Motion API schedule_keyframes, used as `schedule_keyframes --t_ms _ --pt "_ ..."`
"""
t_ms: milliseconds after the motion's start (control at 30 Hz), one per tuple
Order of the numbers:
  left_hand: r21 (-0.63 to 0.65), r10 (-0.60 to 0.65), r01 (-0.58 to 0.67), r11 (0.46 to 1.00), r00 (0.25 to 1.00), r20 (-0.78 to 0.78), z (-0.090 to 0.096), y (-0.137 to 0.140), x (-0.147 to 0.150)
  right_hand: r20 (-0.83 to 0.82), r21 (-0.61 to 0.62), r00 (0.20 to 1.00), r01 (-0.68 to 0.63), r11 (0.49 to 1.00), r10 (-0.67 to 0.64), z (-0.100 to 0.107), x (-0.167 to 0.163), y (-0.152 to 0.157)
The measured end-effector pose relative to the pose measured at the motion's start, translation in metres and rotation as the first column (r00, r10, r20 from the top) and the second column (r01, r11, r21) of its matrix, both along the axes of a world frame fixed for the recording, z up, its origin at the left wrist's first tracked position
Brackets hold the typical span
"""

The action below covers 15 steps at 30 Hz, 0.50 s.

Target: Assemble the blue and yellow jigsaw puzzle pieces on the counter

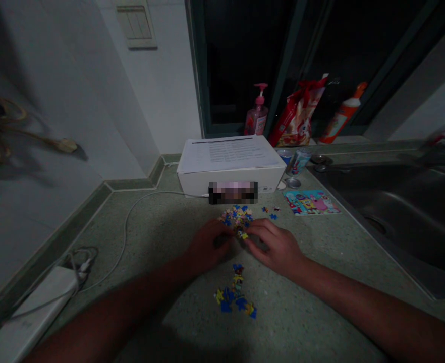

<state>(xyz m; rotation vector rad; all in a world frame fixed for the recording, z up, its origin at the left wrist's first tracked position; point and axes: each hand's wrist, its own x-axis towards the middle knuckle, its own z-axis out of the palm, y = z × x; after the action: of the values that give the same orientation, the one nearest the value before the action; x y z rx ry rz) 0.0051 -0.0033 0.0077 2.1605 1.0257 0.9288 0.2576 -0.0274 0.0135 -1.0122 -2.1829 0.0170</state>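
Note:
Small jigsaw pieces (241, 234), yellow, white and dark, sit between my two hands. My left hand (211, 245) is closed, its thumb and forefinger pinched at the left side of these pieces. From the right, my right hand (277, 247) grips them with thumb and fingertips. How the pieces meet is too small to make out. Just beyond my fingers lies a loose pile of jigsaw pieces (237, 214), blue, pink and yellow. Nearer to me, a partly joined puzzle section (238, 290) rests on the green speckled counter (162, 237).
Behind the pile stands a white box (192, 177) topped with a printed sheet (230, 154). A colourful picture card (312, 202) lies at the right, near a can (298, 162) and the sink (392, 201). At the left are a power strip (37, 307) and a white cable (125, 227).

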Motion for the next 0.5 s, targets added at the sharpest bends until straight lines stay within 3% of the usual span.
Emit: schedule_keyframes --t_ms 167,300,500 --pt "0.050 0.114 -0.112 0.992 0.992 -0.044 -0.006 0.006 -0.003 0.014 -0.013 1.000 0.000 1.000 0.000 -0.003 0.001 0.001" --pt "0.178 0.182 -0.157 0.972 0.973 -0.139 -0.006 0.017 -0.013 0.121 -0.121 0.989 -0.067 0.990 0.082 -0.003 0.001 0.001" --pt "0.251 0.274 -0.203 0.947 0.916 -0.293 -0.005 0.024 -0.018 0.220 -0.229 0.958 -0.132 0.965 0.183 0.000 0.000 -0.001"
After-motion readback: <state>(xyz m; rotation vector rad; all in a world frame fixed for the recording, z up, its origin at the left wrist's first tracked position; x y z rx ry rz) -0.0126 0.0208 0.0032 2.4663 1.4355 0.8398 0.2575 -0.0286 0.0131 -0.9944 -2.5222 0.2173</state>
